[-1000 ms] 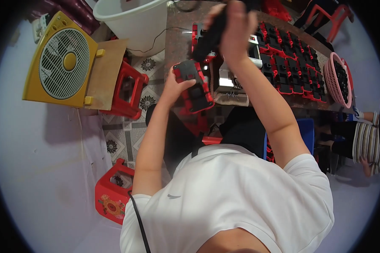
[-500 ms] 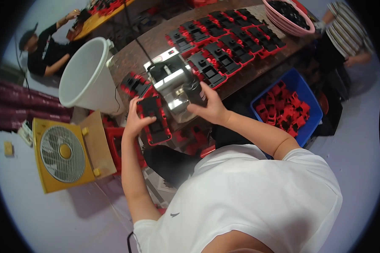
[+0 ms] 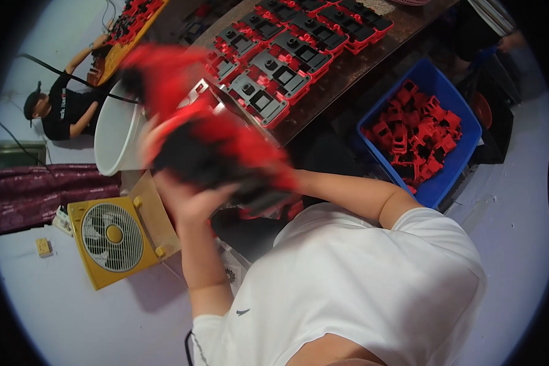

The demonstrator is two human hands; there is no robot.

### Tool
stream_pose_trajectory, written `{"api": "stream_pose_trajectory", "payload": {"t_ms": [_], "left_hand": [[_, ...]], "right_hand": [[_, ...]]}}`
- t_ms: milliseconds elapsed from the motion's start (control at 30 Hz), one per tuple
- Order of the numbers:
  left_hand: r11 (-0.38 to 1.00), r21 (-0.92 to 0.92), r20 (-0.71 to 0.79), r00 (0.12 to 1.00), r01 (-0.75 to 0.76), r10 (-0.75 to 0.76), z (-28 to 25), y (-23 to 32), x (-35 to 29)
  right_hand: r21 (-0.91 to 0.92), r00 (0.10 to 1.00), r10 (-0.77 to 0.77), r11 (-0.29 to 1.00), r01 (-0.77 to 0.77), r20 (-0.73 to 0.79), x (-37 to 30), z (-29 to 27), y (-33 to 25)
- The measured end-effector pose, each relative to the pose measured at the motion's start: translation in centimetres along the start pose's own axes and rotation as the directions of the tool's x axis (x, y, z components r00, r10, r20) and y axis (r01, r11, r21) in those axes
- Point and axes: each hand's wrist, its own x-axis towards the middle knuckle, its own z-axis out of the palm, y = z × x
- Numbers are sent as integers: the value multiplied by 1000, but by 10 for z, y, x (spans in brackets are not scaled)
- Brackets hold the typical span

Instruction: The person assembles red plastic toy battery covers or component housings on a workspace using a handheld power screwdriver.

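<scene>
A red and black plastic assembly (image 3: 226, 152), smeared by motion, is raised in front of my body over the table's near edge. My left hand (image 3: 192, 198) grips it from the left and below, the thumb across its lower side. A second blurred red and black mass (image 3: 165, 79) shows just above; whether the two are joined I cannot tell. My right forearm (image 3: 348, 192) reaches in from the right and ends behind the assembly, hiding my right hand. Behind them is a metal machine (image 3: 204, 91), mostly covered.
Rows of grey, black and red plastic assemblies (image 3: 280, 76) fill the dark table (image 3: 323, 100). A blue bin (image 3: 448, 183) of red parts stands at right. At left are a white bucket (image 3: 113, 137) and a yellow box fan (image 3: 107, 241). A person in black (image 3: 67, 107) sits far left.
A red and black assembly has come up from beside the machine in my left hand. My right hand has left the machine's side and gone behind the assembly. The view has shifted.
</scene>
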Motion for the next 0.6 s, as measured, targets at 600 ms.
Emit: {"api": "stream_pose_trajectory", "payload": {"t_ms": [600], "left_hand": [[882,240,495,833,-405,247,152,-12,28]], "right_hand": [[122,987,-78,991,61,144,-1,-20,-14]]}}
